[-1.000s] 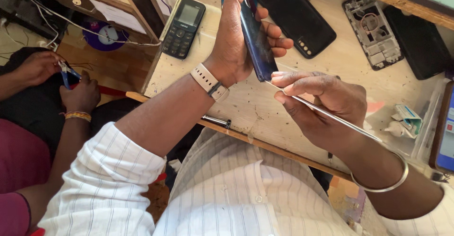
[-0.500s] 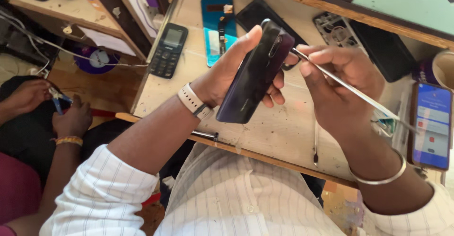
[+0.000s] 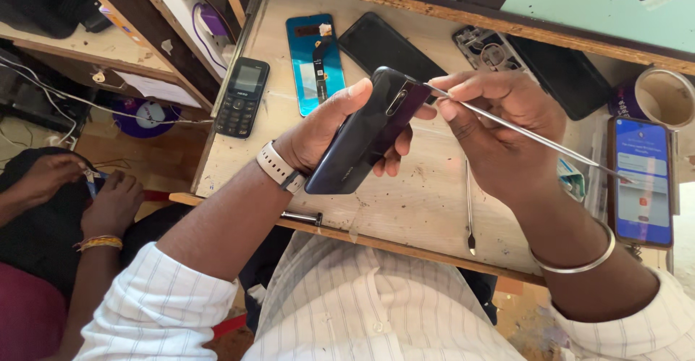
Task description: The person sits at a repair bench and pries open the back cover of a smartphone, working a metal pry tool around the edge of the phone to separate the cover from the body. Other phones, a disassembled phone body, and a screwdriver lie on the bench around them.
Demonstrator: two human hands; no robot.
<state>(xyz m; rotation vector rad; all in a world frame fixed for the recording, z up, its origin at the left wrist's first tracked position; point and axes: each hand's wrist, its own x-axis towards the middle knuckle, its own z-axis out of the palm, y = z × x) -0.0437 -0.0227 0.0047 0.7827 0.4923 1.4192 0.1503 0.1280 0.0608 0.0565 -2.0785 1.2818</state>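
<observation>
The person's left hand [image 3: 329, 126] is gripping a dark smartphone [image 3: 365, 131] back-side up, thumb lying along its upper edge and fingers curling under it, holding it tilted above the wooden workbench [image 3: 405, 202]. The right hand [image 3: 499, 133] is pinching a thin metal pry tool [image 3: 507, 126] between thumb and fingertips, its tip touching the phone's upper corner, just beside the camera strip. Both hands are closed firmly around what they are holding.

Judging from this, the step in hand is working the tool's tip into the seam of the back cover to start lifting it. The next move is calling for a shallow angle and light, steady pressure along the edge, with the left hand bracing the phone so the tip is not slipping toward the fingers.

On the bench, a blue phone panel with a ribbon cable [image 3: 316, 53] is lying beside a black screen [image 3: 387, 46], with a keypad phone [image 3: 242, 97] near the left edge and a lit smartphone [image 3: 641, 180] at the right. A second metal tool [image 3: 468, 205] is lying below the hands. To the left, another person's hands [image 3: 79, 187] are working on something small.
</observation>
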